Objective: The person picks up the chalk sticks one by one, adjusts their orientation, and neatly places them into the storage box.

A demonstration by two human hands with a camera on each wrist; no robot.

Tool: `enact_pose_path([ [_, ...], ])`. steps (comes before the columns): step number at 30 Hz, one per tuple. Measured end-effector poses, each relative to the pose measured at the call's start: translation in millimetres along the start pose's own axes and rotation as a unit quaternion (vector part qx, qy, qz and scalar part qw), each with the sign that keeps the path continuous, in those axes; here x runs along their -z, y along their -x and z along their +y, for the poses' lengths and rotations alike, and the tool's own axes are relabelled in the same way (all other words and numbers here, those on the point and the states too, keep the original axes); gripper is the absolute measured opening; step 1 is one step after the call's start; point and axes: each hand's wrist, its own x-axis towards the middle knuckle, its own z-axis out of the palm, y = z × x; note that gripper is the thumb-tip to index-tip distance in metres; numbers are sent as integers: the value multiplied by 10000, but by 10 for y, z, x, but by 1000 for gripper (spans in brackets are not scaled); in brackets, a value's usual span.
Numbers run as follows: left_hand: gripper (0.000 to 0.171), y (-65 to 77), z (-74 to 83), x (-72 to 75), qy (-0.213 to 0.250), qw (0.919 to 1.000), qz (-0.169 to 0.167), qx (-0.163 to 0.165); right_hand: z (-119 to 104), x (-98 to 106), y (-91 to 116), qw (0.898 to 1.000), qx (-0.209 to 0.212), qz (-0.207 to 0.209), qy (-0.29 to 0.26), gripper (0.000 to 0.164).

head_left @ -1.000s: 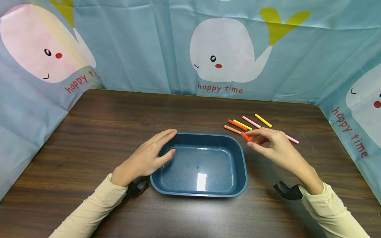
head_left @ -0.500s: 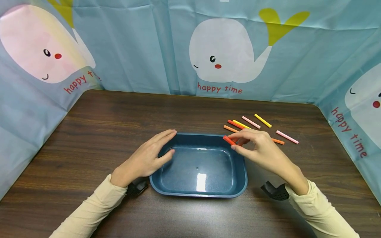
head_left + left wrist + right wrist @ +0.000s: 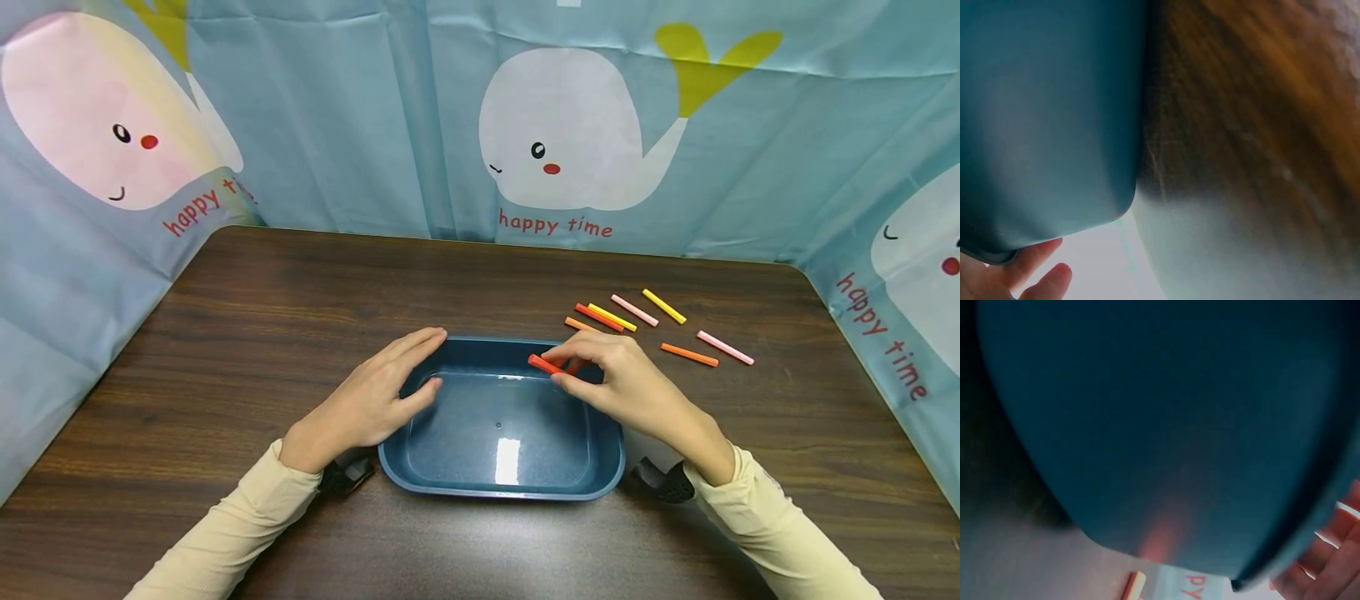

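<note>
A dark blue plastic tub stands on the table with its bare bottom showing. At its left end my left hand rests over the rim, fingers extended and thumb reaching inside. In the left wrist view, that hand's fingertips show past the tub's outer wall. My right hand is above the tub's far right corner, pinching a short red stick between thumb and fingers. The tub's outer wall fills most of the right wrist view, with part of the right hand beyond it.
Right of and behind the tub lie several thin sticks: a red one, yellow ones, pink ones and orange ones. A blue whale-print curtain hangs behind the dark wood table.
My right hand has carried the red stick leftward from the loose sticks to above the tub, uncovering an orange and a pink stick. The left hand and tub have stayed put.
</note>
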Motion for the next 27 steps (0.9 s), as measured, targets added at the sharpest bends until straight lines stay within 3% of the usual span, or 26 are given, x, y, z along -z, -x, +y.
enact_pose_path([
  [13, 60, -9, -4, -15, -15, 10000, 38, -52, 21, -229, -66, 9982, -90, -590, 23, 21],
  [27, 60, -1, -5, -10, -51, 9999, 85, -41, 5, -321, -127, 9905, -148, -1056, 870, 15],
])
